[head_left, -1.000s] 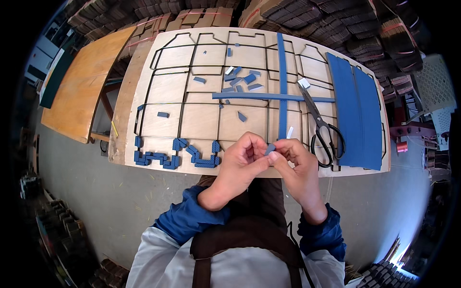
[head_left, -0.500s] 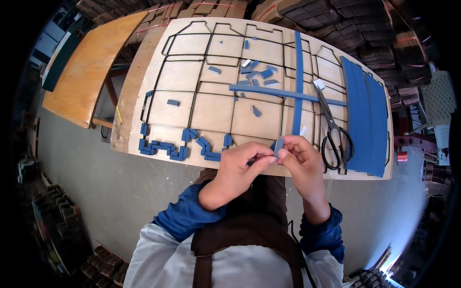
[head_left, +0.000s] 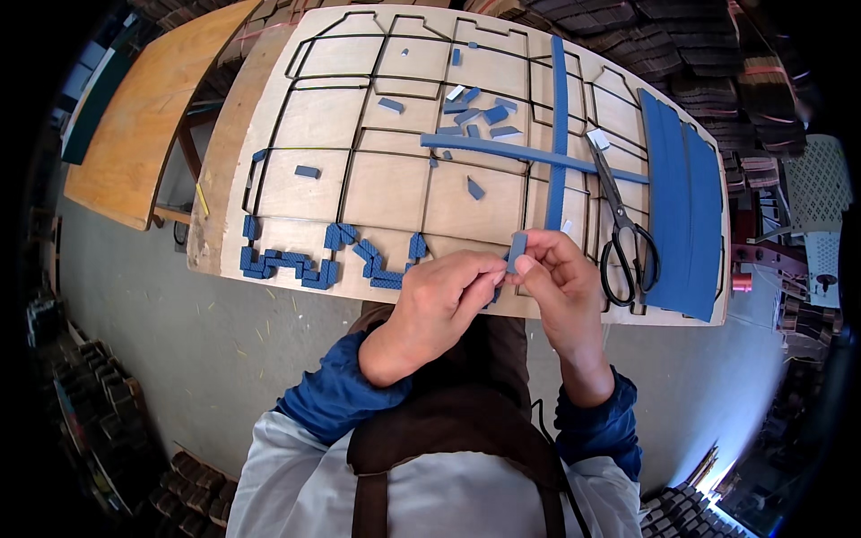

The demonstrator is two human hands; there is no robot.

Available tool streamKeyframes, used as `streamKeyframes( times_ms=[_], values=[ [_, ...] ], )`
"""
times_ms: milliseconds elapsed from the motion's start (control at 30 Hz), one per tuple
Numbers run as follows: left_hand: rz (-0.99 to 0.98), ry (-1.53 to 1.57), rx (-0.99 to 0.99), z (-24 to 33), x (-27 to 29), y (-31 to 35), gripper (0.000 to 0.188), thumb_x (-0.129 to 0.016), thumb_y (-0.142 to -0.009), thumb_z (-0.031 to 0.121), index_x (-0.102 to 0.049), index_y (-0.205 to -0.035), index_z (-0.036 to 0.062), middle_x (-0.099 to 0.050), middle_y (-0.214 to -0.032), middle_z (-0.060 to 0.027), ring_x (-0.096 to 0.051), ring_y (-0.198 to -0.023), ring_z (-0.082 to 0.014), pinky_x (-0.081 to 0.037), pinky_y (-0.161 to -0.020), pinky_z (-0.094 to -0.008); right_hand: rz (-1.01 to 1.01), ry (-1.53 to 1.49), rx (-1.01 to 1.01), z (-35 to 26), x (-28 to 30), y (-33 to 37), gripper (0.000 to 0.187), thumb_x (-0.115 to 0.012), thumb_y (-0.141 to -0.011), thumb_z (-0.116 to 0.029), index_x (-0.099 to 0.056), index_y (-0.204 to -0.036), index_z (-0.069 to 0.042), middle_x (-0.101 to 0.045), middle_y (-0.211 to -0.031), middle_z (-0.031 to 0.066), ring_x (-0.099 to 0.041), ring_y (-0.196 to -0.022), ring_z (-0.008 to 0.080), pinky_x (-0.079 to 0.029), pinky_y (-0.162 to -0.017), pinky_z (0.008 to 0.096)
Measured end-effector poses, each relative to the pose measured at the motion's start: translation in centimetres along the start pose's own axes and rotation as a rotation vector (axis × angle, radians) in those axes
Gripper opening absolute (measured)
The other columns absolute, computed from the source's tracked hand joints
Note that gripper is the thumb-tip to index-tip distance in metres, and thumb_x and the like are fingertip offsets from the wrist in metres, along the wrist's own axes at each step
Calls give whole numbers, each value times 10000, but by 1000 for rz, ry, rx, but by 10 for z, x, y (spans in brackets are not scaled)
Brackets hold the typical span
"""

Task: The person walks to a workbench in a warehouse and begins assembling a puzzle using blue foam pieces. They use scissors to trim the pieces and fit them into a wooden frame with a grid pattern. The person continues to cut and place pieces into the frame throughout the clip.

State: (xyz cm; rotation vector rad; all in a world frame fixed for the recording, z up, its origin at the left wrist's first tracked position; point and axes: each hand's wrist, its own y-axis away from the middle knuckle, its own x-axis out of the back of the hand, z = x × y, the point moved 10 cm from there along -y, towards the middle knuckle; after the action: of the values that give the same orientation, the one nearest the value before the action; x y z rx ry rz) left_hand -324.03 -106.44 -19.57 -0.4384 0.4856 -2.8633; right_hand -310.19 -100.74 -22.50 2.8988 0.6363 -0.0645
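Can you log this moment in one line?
right hand: pinching small blue piece | left hand: close beside it, contact unclear | nearby: scissors, loose blue pieces | surface: wooden board

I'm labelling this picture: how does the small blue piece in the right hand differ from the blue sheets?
Size: the small blue piece is short and narrow, while the blue sheets are far longer and wider.
Pose: the small blue piece is pinched in the right hand; the blue sheets lie flat on the board.
Both are bluish.
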Motion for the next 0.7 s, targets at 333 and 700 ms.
streamKeyframes(
  times_ms=[333, 700],
  values=[
    [-19, 45, 34, -10, -2, 1, 99, -687, -904, -6, -686, -1004, -10, -742, -854, -109, -736, -736, -153, -581, -665, -261, -24, 4, 6, -3, -4, -1, 255, -615, -975, 22, -591, -1227, 46, -629, -980, 27, -604, -889, 77, -506, -811, 241],
    [-17, 238, 274, -35, 25, 10, 58, -655, -967, 18, -669, -993, -31, -732, -851, -78, -697, -778, -108, -564, -702, -247, -122, 4, -95, 0, -11, -3, 290, -634, -937, 42, -606, -1225, 40, -630, -959, 21, -579, -857, 67, -491, -770, 229]
  ],
)
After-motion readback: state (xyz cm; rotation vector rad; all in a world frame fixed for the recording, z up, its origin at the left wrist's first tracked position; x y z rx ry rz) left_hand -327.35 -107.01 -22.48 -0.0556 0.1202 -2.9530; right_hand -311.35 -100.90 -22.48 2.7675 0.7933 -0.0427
